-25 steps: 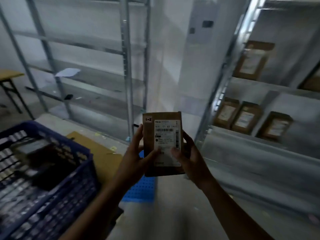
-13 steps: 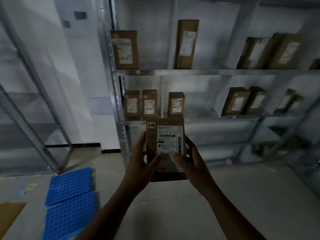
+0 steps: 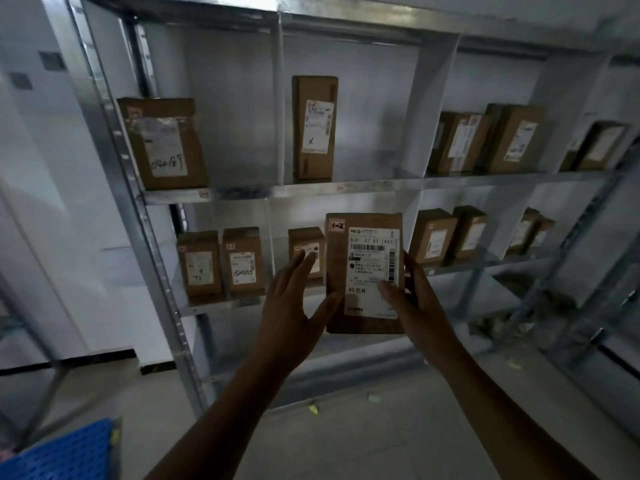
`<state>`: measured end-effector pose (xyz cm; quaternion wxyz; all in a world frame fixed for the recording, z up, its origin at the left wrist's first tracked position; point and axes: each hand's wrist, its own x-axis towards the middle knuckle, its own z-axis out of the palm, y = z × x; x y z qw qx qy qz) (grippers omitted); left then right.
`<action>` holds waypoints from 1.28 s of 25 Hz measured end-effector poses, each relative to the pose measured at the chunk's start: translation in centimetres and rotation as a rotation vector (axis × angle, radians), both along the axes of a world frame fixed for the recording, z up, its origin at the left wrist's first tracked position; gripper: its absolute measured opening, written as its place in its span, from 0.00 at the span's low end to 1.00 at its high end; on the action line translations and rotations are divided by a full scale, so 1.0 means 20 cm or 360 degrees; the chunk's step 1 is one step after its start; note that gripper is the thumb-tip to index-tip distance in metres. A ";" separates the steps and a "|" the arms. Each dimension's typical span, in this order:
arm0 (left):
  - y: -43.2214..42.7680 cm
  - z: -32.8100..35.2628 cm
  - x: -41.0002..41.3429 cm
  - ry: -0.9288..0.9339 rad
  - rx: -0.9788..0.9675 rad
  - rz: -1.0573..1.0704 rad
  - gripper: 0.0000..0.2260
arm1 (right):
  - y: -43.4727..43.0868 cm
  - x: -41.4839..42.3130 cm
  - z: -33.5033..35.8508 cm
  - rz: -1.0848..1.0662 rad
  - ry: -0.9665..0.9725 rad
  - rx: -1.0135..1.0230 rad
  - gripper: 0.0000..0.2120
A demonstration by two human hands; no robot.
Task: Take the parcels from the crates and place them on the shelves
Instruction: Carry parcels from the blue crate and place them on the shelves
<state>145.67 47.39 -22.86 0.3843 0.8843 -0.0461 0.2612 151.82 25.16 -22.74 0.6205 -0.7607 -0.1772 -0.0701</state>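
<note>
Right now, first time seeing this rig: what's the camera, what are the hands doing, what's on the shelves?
No machine: a person's two bare hands, filmed by one wide-angle camera worn on the head, looking forward and down. The right hand grips a brown labelled parcel marked 1-2, thumb on its label. The left hand is open beside the parcel's left edge, fingers straight. Behind is a metal shelf unit; other brown parcels stand upright on two of its levels.

The person's bare left forearm (image 3: 225, 420) and bare right forearm (image 3: 502, 410) are slender, uncovered along all their visible length up from the lower edge of the view; the bare left hand (image 3: 287, 317) and bare right hand (image 3: 415, 306) have long, narrow fingers; dim light hides nails and finer marks.
</note>
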 end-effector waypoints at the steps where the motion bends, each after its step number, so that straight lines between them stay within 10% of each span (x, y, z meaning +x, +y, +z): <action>1: 0.01 0.01 0.11 -0.0023 0.0029 0.0006 0.37 | 0.01 0.10 0.03 -0.0017 -0.0014 0.0011 0.34; 23: -0.35 0.40 1.97 -0.0406 -0.0068 0.0101 0.33 | -0.17 2.09 0.56 0.0429 -0.0269 -0.0120 0.40; 32: -0.35 0.36 2.39 -0.0110 -0.0224 0.0465 0.38 | -0.03 2.66 0.45 0.0542 -0.0379 -0.0258 0.46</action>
